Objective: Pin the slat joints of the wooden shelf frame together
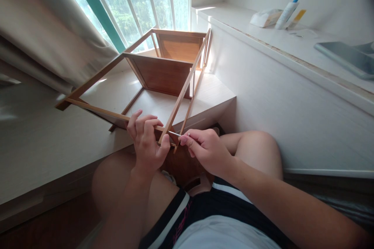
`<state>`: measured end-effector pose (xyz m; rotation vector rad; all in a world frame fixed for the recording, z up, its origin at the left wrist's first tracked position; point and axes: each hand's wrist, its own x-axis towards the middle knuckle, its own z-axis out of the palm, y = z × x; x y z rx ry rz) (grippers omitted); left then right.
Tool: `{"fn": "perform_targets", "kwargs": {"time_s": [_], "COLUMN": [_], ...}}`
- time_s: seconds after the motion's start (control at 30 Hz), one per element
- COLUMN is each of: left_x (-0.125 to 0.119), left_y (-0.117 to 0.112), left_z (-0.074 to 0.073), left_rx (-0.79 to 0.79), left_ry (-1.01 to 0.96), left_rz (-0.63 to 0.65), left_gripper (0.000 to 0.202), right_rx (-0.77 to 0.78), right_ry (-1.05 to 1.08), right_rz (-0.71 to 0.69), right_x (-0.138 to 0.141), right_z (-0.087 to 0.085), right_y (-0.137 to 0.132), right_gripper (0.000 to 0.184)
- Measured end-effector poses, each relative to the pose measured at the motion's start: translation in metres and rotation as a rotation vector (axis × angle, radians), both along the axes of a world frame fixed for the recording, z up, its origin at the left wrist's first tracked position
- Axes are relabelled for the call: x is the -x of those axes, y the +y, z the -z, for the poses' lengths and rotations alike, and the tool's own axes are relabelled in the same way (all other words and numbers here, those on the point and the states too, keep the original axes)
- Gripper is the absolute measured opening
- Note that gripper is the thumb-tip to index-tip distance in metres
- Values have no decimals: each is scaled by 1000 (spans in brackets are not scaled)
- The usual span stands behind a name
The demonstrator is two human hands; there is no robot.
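A wooden shelf rack (pixel 178 99) with slim posts and brown panels lies on its side on the pale window ledge, its near end jutting over the edge toward my lap. My left hand (pixel 147 140) grips that near end at the corner, fingers over the end board and thumb by the post. Between the thumb and fingers of my right hand (pixel 209 149) is a thin metal Allen key (pixel 174 134). Its tip meets the post beside my left thumb. My right fingers hide part of the key.
A pale counter (pixel 233 17) runs along the right, bearing a white tube with a blue nozzle (pixel 288 13), a plastic packet (pixel 265 17) and a dark flat device (pixel 344 57). A curtain (pixel 49 27) hangs at left beside the barred window (pixel 140 4). My knees flank the rack's near end.
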<state>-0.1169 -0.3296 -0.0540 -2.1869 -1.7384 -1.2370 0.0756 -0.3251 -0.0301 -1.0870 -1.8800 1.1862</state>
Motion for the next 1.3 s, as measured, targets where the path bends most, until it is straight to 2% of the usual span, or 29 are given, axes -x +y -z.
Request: {"fn": "perform_targets", "kwargs": {"time_s": [0.2,0.47,0.73,0.9,1.03,1.23,1.3], "left_x": [0,0,0,0,0,1,1], "left_y": [0,0,0,0,0,0,0], "left_z": [1,0,0,0,1,1,1], "left_rx": [-8,-8,-14,-9,-5,-3,-9], "left_ry": [5,1,3,7,10,12,7], "left_rz": [-7,-5,-7,-12,-19,-12,-7], "left_gripper": [19,17,17,18,18,19,19], "right_rx": [-243,-456,-508,-372,-182,389,533], "right_ry": [-231,-380,-434,-341,-181,261,369], "right_rz": [-15,-26,-19,-24,7,-16,-38], "right_x": [-2,-7,-8,-5,-1,8,10], "right_z": [1,5,6,3,2,5,5], "right_y": [-2,3,7,5,3,2,3], "right_gripper": [38,38,39,37,37,43,44]}}
